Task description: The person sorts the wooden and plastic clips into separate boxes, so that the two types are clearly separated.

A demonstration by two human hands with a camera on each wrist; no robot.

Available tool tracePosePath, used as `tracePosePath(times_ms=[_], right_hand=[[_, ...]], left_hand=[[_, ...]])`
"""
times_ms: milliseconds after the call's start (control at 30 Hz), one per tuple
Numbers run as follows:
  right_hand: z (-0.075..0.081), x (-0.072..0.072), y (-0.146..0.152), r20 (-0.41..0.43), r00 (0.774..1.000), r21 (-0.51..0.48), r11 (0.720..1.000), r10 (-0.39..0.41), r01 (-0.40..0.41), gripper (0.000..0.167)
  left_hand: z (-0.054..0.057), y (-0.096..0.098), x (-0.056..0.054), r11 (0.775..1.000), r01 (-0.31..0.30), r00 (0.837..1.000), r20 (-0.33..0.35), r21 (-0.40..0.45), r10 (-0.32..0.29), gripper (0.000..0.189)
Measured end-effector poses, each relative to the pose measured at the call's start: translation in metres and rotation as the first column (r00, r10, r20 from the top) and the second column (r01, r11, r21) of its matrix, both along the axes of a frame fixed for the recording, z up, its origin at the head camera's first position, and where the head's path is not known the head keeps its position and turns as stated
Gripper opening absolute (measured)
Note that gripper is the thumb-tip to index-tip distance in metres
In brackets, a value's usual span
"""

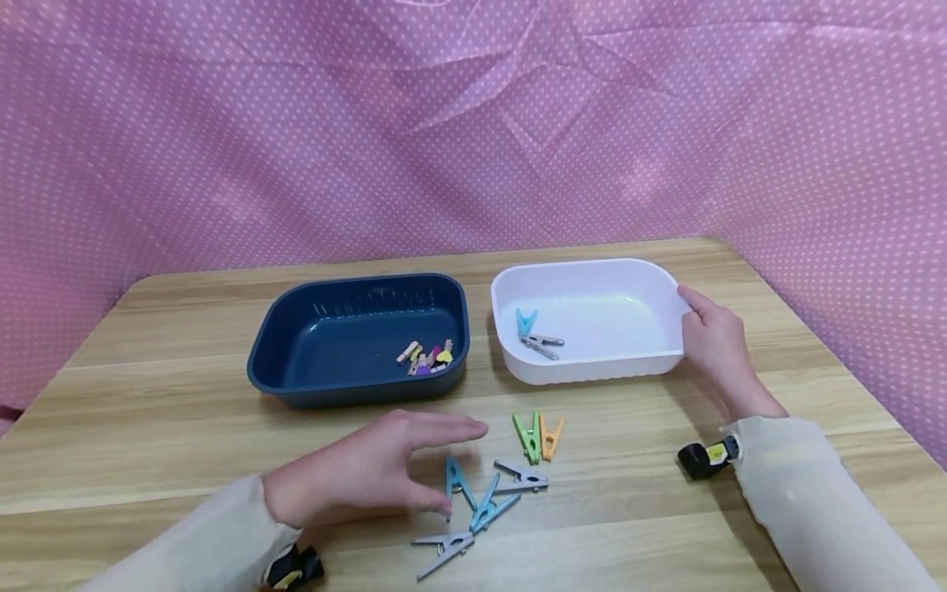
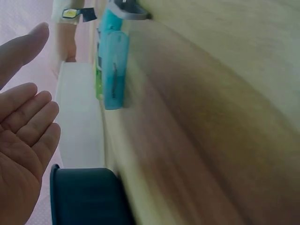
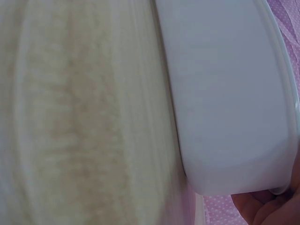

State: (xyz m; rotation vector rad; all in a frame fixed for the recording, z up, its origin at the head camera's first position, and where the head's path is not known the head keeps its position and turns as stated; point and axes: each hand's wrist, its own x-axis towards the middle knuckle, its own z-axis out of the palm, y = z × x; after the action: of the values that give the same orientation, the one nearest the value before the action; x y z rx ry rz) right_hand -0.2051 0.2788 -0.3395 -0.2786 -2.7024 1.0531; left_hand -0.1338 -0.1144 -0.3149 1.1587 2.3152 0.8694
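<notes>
My left hand (image 1: pixel 370 473), thumb and fingers spread apart, is held over the table beside a blue clothespin (image 1: pixel 460 483) and holds nothing. In the left wrist view its palm and straight fingers (image 2: pixel 29 112) show left of the blue clothespin (image 2: pixel 115 70). Another blue clothespin (image 1: pixel 491 508) and grey ones (image 1: pixel 522 478) lie close by. Farther back are a green clothespin (image 1: pixel 528 437) and an orange clothespin (image 1: pixel 550 437). At the right end of the white basin (image 1: pixel 592 369), my right hand (image 1: pixel 716 341) grips its rim, fingers partly hidden behind the wall.
The white basin contains a light blue clothespin (image 1: pixel 526 322) and grey metal-looking clothespins (image 1: pixel 543 340). Left of it stands a dark blue basin (image 1: pixel 355 395) with several small wooden clips (image 1: pixel 409 352) in its right corner. A pink dotted cloth (image 1: pixel 444 164) hangs behind the wooden table (image 1: pixel 148 427).
</notes>
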Motion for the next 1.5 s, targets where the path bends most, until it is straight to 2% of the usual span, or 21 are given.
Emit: tracePosePath(times_ms=[67,300,567,833,1367,1500], right_hand=[[0.0,0.0,0.0,-0.007,1.0,0.009,1.0,0.002,-0.002,0.049],[0.0,0.0,-0.001,-0.014,1.0,0.013,1.0,0.004,-0.004,0.048],[-0.001,0.0,0.0,-0.003,1.0,0.001,1.0,0.0,0.0,0.049],[-0.003,-0.001,0.001,-0.012,1.0,0.005,1.0,0.005,-0.005,0.048],[-0.002,0.0,-0.001,-0.014,1.0,-0.005,1.0,-0.003,0.003,0.049],[-0.001,0.0,-0.001,-0.012,1.0,-0.012,1.0,-0.005,0.004,0.049]], left_hand=[[-0.003,0.0,0.0,1.0,0.007,1.0,-0.007,-0.017,-0.007,0.07],[-0.011,0.0,-0.002,0.998,0.006,1.0,0.028,-0.06,-0.005,0.07],[-0.019,-0.001,-0.008,0.995,0.058,0.998,0.043,-0.075,-0.055,0.066],[-0.025,-0.001,-0.013,0.994,0.039,0.995,0.098,-0.101,-0.029,0.065],[-0.038,0.003,-0.017,0.991,0.091,0.991,0.11,-0.1,-0.08,0.063],[-0.04,0.004,-0.018,0.992,0.097,0.99,0.105,-0.076,-0.089,0.059]])
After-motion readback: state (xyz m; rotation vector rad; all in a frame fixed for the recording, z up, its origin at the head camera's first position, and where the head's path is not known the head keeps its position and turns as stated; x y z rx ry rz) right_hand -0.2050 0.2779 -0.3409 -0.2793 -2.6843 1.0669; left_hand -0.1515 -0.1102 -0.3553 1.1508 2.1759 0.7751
